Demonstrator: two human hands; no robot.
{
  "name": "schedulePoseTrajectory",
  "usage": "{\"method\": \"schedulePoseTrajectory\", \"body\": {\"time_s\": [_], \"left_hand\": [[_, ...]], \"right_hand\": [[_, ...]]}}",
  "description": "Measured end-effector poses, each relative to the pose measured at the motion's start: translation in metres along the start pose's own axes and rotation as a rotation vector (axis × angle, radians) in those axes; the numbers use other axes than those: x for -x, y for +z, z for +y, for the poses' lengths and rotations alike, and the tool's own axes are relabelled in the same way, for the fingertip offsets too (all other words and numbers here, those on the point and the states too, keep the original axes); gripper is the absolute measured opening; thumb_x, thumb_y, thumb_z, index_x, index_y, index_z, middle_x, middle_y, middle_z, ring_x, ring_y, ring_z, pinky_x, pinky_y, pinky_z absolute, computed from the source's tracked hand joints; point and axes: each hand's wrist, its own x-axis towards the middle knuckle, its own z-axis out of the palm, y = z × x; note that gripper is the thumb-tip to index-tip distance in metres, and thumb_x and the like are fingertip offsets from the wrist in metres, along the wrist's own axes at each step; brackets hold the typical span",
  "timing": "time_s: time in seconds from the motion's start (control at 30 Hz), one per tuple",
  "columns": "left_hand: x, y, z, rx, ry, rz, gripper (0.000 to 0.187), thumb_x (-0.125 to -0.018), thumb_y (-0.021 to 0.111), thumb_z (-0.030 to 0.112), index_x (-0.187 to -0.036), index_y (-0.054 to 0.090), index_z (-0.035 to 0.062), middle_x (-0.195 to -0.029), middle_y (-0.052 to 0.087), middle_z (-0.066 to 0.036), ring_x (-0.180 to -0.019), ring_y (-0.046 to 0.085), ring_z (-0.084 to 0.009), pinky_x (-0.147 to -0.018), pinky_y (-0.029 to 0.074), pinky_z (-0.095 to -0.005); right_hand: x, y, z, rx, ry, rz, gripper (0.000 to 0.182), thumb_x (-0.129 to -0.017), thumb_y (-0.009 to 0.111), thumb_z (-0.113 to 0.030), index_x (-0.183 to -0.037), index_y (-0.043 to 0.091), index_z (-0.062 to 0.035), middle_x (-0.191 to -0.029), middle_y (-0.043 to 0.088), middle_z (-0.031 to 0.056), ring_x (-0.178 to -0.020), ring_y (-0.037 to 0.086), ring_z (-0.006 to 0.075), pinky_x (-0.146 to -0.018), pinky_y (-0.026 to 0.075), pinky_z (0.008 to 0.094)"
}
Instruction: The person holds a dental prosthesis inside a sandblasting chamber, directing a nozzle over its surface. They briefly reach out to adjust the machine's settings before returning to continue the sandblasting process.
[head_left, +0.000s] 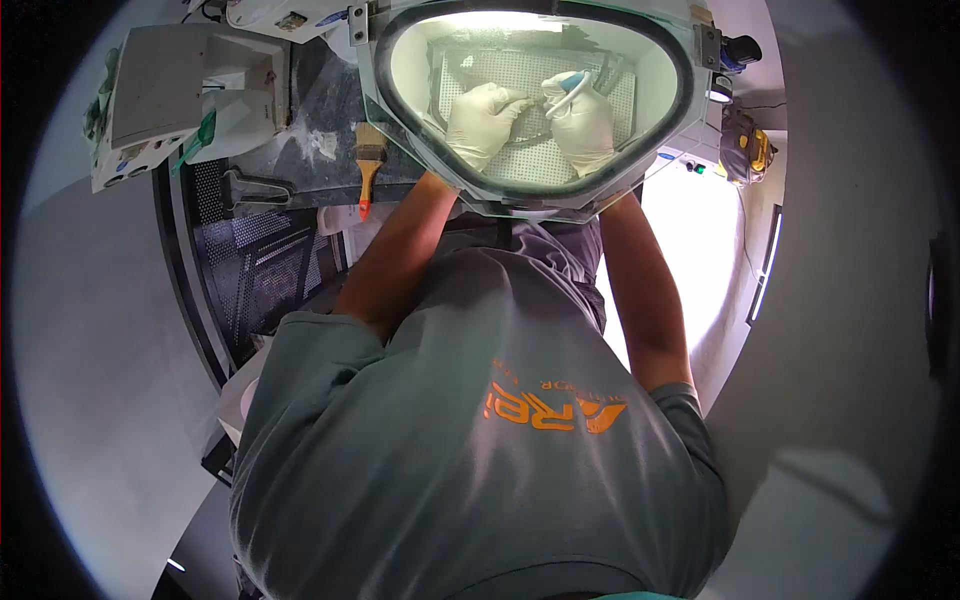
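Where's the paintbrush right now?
In the head view, the paintbrush lies on the dark bench, just left of the lit cabinet's window, bristles away from the person, beyond the left forearm.

Both gloved hands, left hand (483, 122) and right hand (582, 122), work inside a lit cabinet (375, 90), right gripping a nozzle (568, 85)

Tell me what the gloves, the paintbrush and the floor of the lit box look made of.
Gloves, left hand and right hand: thin cream rubber, likely latex, clinging and creased.
Paintbrush: pale bristles, a metal band, an orange handle, wood or plastic.
Box floor: white sheet dotted with small holes, probably perforated metal or plastic.
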Motion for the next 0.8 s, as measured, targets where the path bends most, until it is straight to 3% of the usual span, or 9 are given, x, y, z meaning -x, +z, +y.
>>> {"method": "schedulePoseTrajectory", "body": {"time_s": [0.07,0.1,0.27,0.37,0.4,0.5,0.53,0.77,0.8], "left_hand": [[0.001,-0.001,0.002,0.018,-0.006,0.011,0.016,-0.093,0.083,0.014,-0.106,0.085,0.0049,-0.097,0.081,-0.014,-0.086,0.078,-0.0272,-0.08,0.061,-0.0363],[0.001,-0.004,0.007,-0.046,-0.03,-0.016,0.015,-0.093,0.083,0.013,-0.105,0.084,0.004,-0.097,0.081,-0.014,-0.086,0.078,-0.027,-0.079,0.06,-0.0356],[0.0,-0.002,0.005,0.102,-0.05,0.014,0.016,-0.094,0.083,0.012,-0.107,0.084,0.0025,-0.099,0.081,-0.015,-0.089,0.078,-0.0251,-0.082,0.061,-0.0346],[0.0,-0.003,0.005,0.105,-0.051,0.012,0.017,-0.095,0.082,0.01,-0.109,0.084,0.0019,-0.1,0.082,-0.014,-0.089,0.078,-0.0235,-0.082,0.06,-0.0342],[0.0,-0.002,0.004,0.112,-0.06,0.014,0.017,-0.095,0.082,0.01,-0.109,0.084,0.0018,-0.1,0.081,-0.015,-0.089,0.078,-0.0236,-0.082,0.06,-0.0343],[0.0,-0.004,0.011,0.135,-0.161,-0.01,0.017,-0.094,0.081,0.01,-0.109,0.083,0.0016,-0.099,0.081,-0.016,-0.089,0.078,-0.0239,-0.081,0.06,-0.0348],[0.0,-0.002,0.005,0.121,-0.134,-0.001,0.017,-0.095,0.081,0.01,-0.109,0.083,0.0019,-0.099,0.081,-0.015,-0.089,0.078,-0.0242,-0.082,0.06,-0.0348],[0.0,0.001,-0.001,0.039,-0.043,0.045,0.018,-0.095,0.079,0.013,-0.11,0.083,0.0026,-0.1,0.081,-0.015,-0.089,0.078,-0.0269,-0.081,0.06,-0.0364],[-0.002,-0.008,0.016,-0.006,-0.15,-0.036,0.018,-0.095,0.078,0.013,-0.11,0.083,0.0032,-0.102,0.081,-0.015,-0.092,0.078,-0.0279,-0.085,0.061,-0.0363]], "right_hand": [[0.0,-0.002,-0.006,-0.046,0.107,-0.039,0.022,-0.096,0.071,-0.015,-0.116,0.078,-0.0065,-0.103,0.079,0.0172,-0.094,0.078,0.0341,-0.083,0.06,0.0431],[0.0,-0.002,-0.011,-0.043,0.149,-0.038,0.021,-0.096,0.07,-0.013,-0.114,0.078,-0.0063,-0.102,0.079,0.017,-0.093,0.077,0.0355,-0.082,0.059,0.0433],[-0.003,-0.003,-0.009,0.088,-0.047,-0.027,0.021,-0.099,0.067,-0.015,-0.115,0.078,-0.0047,-0.104,0.078,0.0177,-0.094,0.077,0.037,-0.08,0.059,0.0443],[-0.003,-0.001,-0.004,0.078,-0.005,-0.039,0.022,-0.1,0.066,-0.016,-0.113,0.078,-0.0039,-0.106,0.079,0.0185,-0.095,0.076,0.0384,-0.081,0.059,0.0453],[-0.002,0.0,-0.01,-0.029,0.096,-0.03,0.021,-0.101,0.065,-0.016,-0.112,0.079,-0.0035,-0.106,0.079,0.0194,-0.096,0.076,0.0397,-0.082,0.059,0.0456],[-0.003,0.0,-0.015,-0.091,0.105,-0.001,0.022,-0.102,0.065,-0.017,-0.112,0.078,-0.003,-0.104,0.079,0.0201,-0.097,0.076,0.04,-0.083,0.059,0.0455],[-0.004,-0.002,-0.009,0.015,0.014,-0.03,0.022,-0.102,0.065,-0.016,-0.113,0.077,-0.0022,-0.103,0.078,0.0211,-0.097,0.076,0.0397,-0.083,0.059,0.0455],[-0.003,0.002,0.001,-0.007,0.038,0.007,0.018,-0.097,0.071,-0.012,-0.111,0.076,-0.003,-0.097,0.078,0.0205,-0.091,0.077,0.0392,-0.078,0.059,0.0452],[-0.002,0.003,0.003,0.008,0.011,0.027,0.018,-0.096,0.072,-0.012,-0.111,0.076,-0.0035,-0.097,0.078,0.02,-0.09,0.077,0.039,-0.078,0.059,0.0449]]}}
